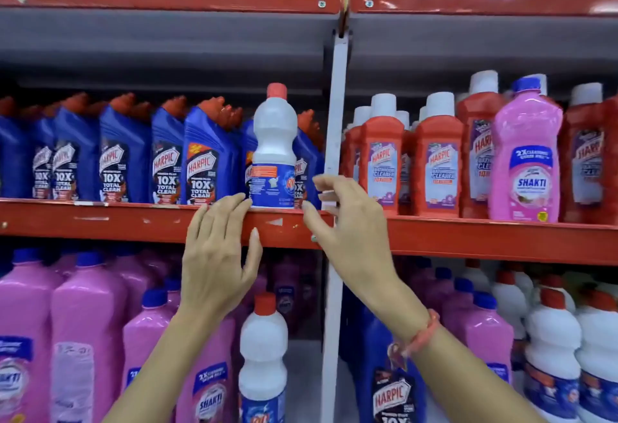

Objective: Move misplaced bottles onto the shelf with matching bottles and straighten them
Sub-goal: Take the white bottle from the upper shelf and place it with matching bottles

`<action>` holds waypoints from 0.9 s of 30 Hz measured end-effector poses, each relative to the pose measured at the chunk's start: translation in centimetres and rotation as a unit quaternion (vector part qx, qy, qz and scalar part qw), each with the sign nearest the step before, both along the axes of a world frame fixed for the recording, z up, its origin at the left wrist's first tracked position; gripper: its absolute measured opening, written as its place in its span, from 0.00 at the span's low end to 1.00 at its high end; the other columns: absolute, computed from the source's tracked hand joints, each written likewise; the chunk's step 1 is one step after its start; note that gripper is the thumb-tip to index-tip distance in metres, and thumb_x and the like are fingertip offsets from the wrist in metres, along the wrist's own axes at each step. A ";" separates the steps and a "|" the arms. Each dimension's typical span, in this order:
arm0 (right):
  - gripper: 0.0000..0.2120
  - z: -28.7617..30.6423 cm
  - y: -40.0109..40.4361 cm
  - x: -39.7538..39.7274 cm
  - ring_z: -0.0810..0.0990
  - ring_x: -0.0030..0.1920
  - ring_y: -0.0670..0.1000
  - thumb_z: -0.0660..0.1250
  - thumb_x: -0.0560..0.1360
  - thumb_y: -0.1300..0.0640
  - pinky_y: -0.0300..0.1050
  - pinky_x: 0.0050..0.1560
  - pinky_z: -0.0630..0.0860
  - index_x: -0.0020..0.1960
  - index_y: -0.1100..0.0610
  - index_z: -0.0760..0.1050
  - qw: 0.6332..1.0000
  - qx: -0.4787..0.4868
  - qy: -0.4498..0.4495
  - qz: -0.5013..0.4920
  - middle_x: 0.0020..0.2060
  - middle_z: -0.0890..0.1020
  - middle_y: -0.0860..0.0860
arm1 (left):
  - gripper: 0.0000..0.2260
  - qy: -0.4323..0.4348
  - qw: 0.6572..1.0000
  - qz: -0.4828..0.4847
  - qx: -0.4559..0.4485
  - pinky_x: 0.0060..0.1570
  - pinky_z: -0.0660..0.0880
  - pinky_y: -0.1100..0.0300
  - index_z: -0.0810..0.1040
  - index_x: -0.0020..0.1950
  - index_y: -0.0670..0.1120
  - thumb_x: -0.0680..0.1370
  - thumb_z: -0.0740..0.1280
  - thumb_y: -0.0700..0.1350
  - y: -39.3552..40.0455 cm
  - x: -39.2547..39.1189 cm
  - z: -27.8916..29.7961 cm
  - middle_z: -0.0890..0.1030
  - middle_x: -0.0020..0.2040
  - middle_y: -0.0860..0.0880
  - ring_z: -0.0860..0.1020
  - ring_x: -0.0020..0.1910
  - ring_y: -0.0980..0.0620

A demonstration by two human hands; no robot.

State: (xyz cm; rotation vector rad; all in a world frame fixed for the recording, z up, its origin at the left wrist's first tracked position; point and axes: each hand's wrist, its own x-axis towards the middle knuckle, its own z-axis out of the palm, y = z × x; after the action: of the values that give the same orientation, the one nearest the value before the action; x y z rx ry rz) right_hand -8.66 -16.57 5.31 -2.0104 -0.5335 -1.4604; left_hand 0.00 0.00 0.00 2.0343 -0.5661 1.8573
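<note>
Reaching with left hand [217, 255] and right hand [347, 218], both open and empty, flanking the white bottle [274, 152] misplaced among blue bottles [204, 155], probably for lifting.

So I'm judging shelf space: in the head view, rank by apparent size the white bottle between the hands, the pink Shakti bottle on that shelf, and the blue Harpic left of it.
1. pink Shakti bottle
2. white bottle
3. blue Harpic bottle, partly hidden and set further back, so this one is unsure.

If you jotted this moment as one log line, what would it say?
white bottle: upright among blue Harpic bottles, middle shelf | left hand: open, fingertips at its base | right hand: open beside it | not gripped
</note>
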 end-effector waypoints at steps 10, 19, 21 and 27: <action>0.26 5.0 5.1 6.1 0.75 0.57 0.59 0.67 0.73 0.49 0.47 0.47 0.68 0.65 0.62 0.66 0.990 0.018 0.135 -0.046 0.58 0.76 0.59 | 0.21 -0.078 0.997 -0.015 -0.009 0.76 0.57 0.47 0.70 0.71 0.41 0.82 0.51 0.48 0.1 3.4 -1.1 0.76 0.67 0.41 0.69 0.69 0.43; 0.30 6.2 4.4 6.7 0.79 0.58 0.56 0.69 0.73 0.44 0.49 0.54 0.76 0.65 0.62 0.64 0.974 0.047 0.219 -0.023 0.58 0.79 0.56 | 0.21 -0.110 0.993 -0.010 -0.036 0.76 0.58 0.49 0.72 0.70 0.41 0.82 0.50 0.48 -0.6 4.3 -1.1 0.77 0.66 0.41 0.70 0.69 0.45; 0.30 6.2 4.4 6.6 0.80 0.57 0.55 0.70 0.72 0.44 0.52 0.56 0.77 0.64 0.61 0.64 0.973 0.056 0.225 -0.015 0.59 0.79 0.56 | 0.21 -0.113 0.993 -0.013 -0.036 0.76 0.58 0.49 0.71 0.70 0.42 0.82 0.50 0.48 -0.6 4.3 -1.1 0.77 0.66 0.41 0.70 0.69 0.45; 0.32 6.0 4.7 6.7 0.80 0.57 0.56 0.72 0.70 0.43 0.53 0.56 0.78 0.62 0.62 0.65 0.974 0.076 0.211 -0.022 0.58 0.78 0.56 | 0.21 -0.111 0.993 -0.013 -0.040 0.75 0.59 0.48 0.71 0.70 0.41 0.82 0.50 0.47 -0.7 4.2 -1.2 0.76 0.66 0.41 0.69 0.69 0.45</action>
State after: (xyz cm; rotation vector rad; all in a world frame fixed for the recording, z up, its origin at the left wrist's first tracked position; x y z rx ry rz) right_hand -1.97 -11.85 11.32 -2.1352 -0.1911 -1.0167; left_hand 4.16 -0.75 -1.19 1.7760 -0.5621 2.0703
